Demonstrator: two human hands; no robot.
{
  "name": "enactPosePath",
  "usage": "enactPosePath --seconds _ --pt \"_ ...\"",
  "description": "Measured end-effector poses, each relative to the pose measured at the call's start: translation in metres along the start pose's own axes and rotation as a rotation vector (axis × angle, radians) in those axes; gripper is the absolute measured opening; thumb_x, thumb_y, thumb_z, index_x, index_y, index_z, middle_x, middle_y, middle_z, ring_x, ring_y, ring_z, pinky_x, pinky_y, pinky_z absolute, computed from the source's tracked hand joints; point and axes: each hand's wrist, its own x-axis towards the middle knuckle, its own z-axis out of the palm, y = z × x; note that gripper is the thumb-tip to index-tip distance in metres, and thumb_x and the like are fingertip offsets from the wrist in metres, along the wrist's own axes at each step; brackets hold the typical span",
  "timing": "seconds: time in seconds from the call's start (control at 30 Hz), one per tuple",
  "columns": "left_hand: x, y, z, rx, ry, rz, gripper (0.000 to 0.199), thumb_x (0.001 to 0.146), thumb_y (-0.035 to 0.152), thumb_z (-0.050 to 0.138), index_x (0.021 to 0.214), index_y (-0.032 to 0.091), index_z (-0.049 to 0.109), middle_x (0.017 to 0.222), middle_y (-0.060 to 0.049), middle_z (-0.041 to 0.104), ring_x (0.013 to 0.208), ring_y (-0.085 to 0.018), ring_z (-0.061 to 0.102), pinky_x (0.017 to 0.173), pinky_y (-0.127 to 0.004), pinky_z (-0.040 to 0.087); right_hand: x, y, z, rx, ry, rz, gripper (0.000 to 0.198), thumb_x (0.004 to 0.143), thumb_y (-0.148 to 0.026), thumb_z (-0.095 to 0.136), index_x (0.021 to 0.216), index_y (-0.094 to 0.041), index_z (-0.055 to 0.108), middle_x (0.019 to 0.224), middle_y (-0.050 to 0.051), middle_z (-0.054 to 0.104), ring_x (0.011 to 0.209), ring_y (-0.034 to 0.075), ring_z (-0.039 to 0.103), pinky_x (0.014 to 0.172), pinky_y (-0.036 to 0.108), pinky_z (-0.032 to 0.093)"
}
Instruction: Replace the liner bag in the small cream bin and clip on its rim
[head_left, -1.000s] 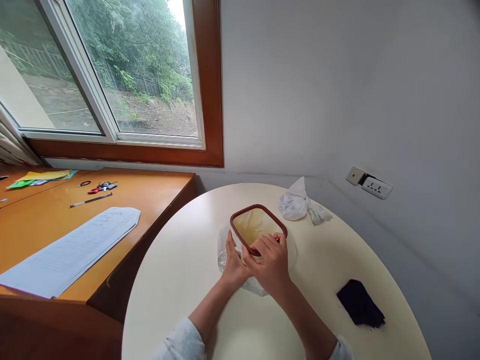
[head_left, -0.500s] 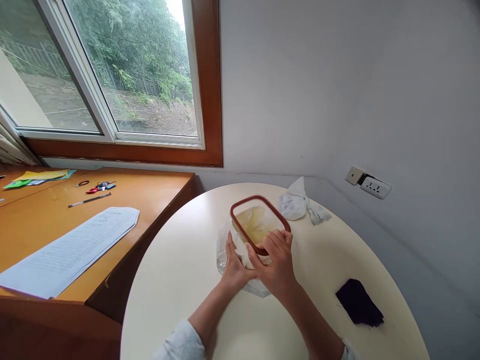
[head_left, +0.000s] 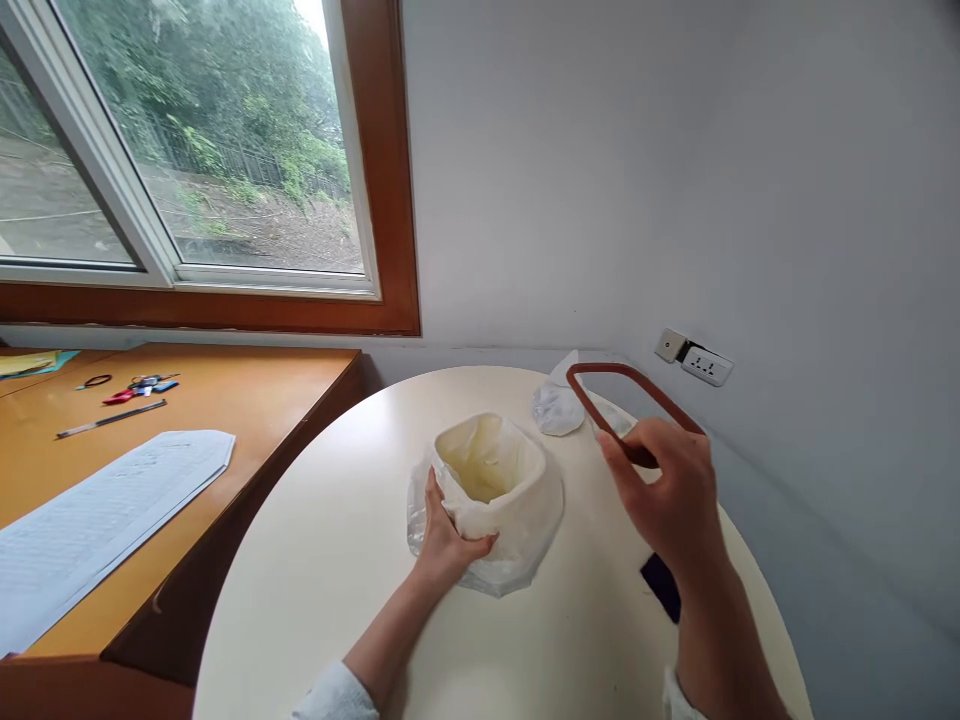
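Note:
A small bin [head_left: 517, 505] lined with a whitish translucent plastic bag stands on the round table. The bag's mouth is folded over the bin's edge and its lower part spreads around the base; the inside looks yellowish. My left hand [head_left: 444, 540] grips the bin's near left side, thumb and fingers spread around it over the bag. Off to the right, my right hand [head_left: 667, 480] holds a brown rectangular rim ring [head_left: 600, 372] up in the air, apart from the bin. The fingers are wrapped around the ring's near side.
A tied white plastic bag [head_left: 559, 408] lies near the wall, partly behind the ring. Partly hidden by my right arm is a dark folded cloth [head_left: 661, 588]. On the wooden desk [head_left: 292, 375] at left are papers [head_left: 127, 520], a pen [head_left: 112, 418] and scissors [head_left: 142, 388].
My right hand has lifted the brown ring off the bin's top and carried it right. My left hand stays on the bin. The view has turned slightly right.

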Motion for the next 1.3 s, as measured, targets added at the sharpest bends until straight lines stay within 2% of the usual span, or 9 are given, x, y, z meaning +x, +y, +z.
enactPosePath --seconds 0.13,0.23,0.37,0.43,0.67,0.83,1.0,1.3 --pt "0.001 0.003 -0.001 -0.190 0.082 -0.045 0.113 0.063 0.036 0.069 0.135 0.025 -0.017 0.135 -0.013 0.032 0.117 -0.026 0.046 0.098 -0.044 0.038 0.001 0.021 -0.025 -0.047 -0.061 0.117 0.036 0.079 -0.032 0.053 0.055 -0.020 0.029 0.049 -0.007 0.036 0.047 0.008 0.034 0.060 0.027 0.031" --pt "0.001 0.009 -0.003 -0.296 0.102 -0.081 0.115 0.057 0.034 0.073 0.136 0.024 -0.010 0.129 -0.012 0.039 0.110 -0.027 0.050 0.095 -0.044 0.040 -0.001 0.039 -0.028 -0.106 -0.210 0.243 0.036 0.077 -0.032 0.052 0.055 -0.020 0.026 0.048 -0.007 0.033 0.046 0.008 0.031 0.054 0.025 0.027" --pt "0.001 0.016 -0.005 -0.338 0.133 -0.120 0.115 0.052 0.027 0.076 0.137 0.023 -0.001 0.122 -0.011 0.044 0.109 -0.027 0.051 0.097 -0.044 0.038 -0.005 0.065 -0.015 -0.183 -0.479 0.455 0.032 0.076 -0.032 0.048 0.056 -0.019 0.027 0.048 -0.007 0.035 0.046 0.009 0.032 0.050 0.024 0.023" --pt "0.001 0.020 -0.006 -0.355 0.137 -0.131 0.114 0.051 0.026 0.077 0.137 0.024 0.001 0.122 -0.010 0.043 0.110 -0.027 0.051 0.097 -0.043 0.037 -0.007 0.076 -0.007 -0.175 -0.566 0.522 0.032 0.076 -0.035 0.045 0.056 -0.019 0.027 0.050 -0.005 0.037 0.046 0.009 0.032 0.048 0.024 0.021" --pt "0.003 0.024 -0.006 -0.381 0.139 -0.109 0.107 0.049 0.027 0.077 0.133 0.024 0.011 0.123 -0.010 0.044 0.115 -0.028 0.046 0.099 -0.042 0.035 -0.014 0.099 0.017 -0.146 -0.705 0.685 0.032 0.077 -0.040 0.043 0.056 -0.021 0.028 0.052 -0.003 0.039 0.048 0.011 0.034 0.046 0.024 0.023" --pt "0.001 0.027 -0.007 -0.378 0.130 -0.115 0.103 0.051 0.025 0.076 0.131 0.024 0.012 0.126 -0.011 0.040 0.115 -0.028 0.045 0.100 -0.044 0.034 -0.019 0.106 0.029 -0.168 -0.739 0.684 0.031 0.077 -0.039 0.044 0.056 -0.020 0.029 0.056 -0.002 0.043 0.051 0.012 0.037 0.048 0.025 0.026" --pt "0.001 0.026 -0.007 -0.391 0.123 -0.105 0.102 0.051 0.025 0.076 0.130 0.024 0.012 0.126 -0.010 0.040 0.117 -0.028 0.043 0.101 -0.044 0.032 -0.020 0.108 0.031 -0.159 -0.727 0.681 0.031 0.076 -0.040 0.043 0.056 -0.021 0.029 0.055 -0.002 0.041 0.051 0.012 0.037 0.048 0.025 0.026" --pt "0.001 0.017 -0.005 -0.417 0.114 -0.126 0.115 0.048 0.027 0.078 0.136 0.025 0.003 0.122 -0.010 0.045 0.112 -0.028 0.049 0.097 -0.044 0.038 -0.014 0.100 0.018 0.031 -0.566 0.639 0.035 0.076 -0.044 0.043 0.056 -0.021 0.025 0.050 -0.005 0.031 0.047 0.009 0.027 0.044 0.023 0.023"
